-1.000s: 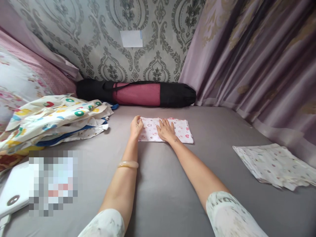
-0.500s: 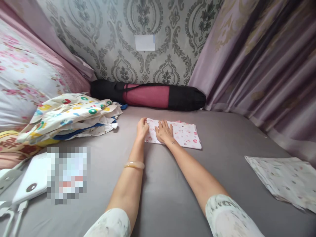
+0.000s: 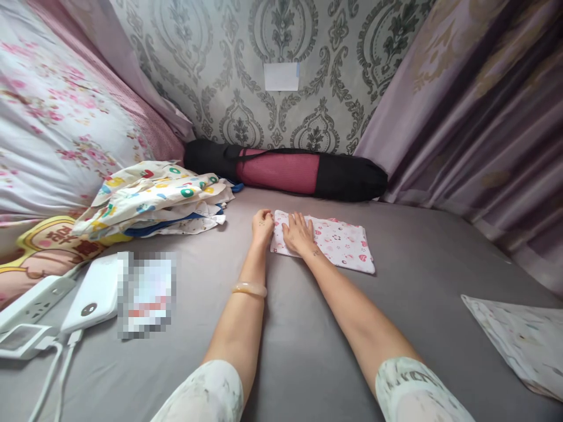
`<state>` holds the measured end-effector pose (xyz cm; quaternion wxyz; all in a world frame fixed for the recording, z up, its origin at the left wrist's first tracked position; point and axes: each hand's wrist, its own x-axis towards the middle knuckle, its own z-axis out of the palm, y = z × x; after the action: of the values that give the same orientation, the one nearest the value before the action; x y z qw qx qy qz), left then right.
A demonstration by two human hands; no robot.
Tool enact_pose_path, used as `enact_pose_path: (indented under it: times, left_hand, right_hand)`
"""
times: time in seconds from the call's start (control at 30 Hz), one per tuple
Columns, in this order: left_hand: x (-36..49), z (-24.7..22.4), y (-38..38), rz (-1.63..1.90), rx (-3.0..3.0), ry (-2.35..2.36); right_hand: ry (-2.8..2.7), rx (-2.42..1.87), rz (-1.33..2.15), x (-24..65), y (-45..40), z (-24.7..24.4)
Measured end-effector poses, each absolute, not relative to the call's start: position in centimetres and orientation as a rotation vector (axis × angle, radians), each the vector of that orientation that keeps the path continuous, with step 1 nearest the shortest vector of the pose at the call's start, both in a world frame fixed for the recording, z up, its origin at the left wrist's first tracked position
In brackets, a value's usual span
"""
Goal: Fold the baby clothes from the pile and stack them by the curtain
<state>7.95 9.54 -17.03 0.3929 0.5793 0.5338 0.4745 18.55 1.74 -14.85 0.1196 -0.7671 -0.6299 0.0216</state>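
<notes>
Cloth (image 3: 338, 237) is laid on grey sheet (image 3: 303, 334), left corner now uncovered. Left hand (image 3: 263, 225) is curled at left edge, grip unclear; right hand (image 3: 299, 234), apart, is spread flat on cloth, shifted leftward.

one folded cloth (image 3: 338, 240), white with pink and red print, flat on a grey sheet (image 3: 303, 328); right hand (image 3: 299, 234), palm down, fingers spread on its left part. left hand (image 3: 263, 225), fingers curled, at its left edge; whether it grips is unclear. one black-and-red rolled bag (image 3: 281, 171), lying beyond, before patterned wallpaper (image 3: 233, 76). one heap of printed fabric (image 3: 153, 199), left. one white power bank (image 3: 94, 293), cable attached, near a power strip (image 3: 37, 302).
</notes>
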Motion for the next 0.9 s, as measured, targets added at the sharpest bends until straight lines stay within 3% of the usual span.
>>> enact_pose_path:
  times: [0.27,0.9]
  left_hand:
    - [7.3,-14.9,8.2,1.218,0.988,1.287]
    - [7.6,-14.6,8.4,1.289,0.947,1.324]
  right_hand:
    - [-1.832,-2.251,0.039,18.1,1.8,-15.9]
    - [-2.090,-2.066,0.146,16.0,4.1,-15.0]
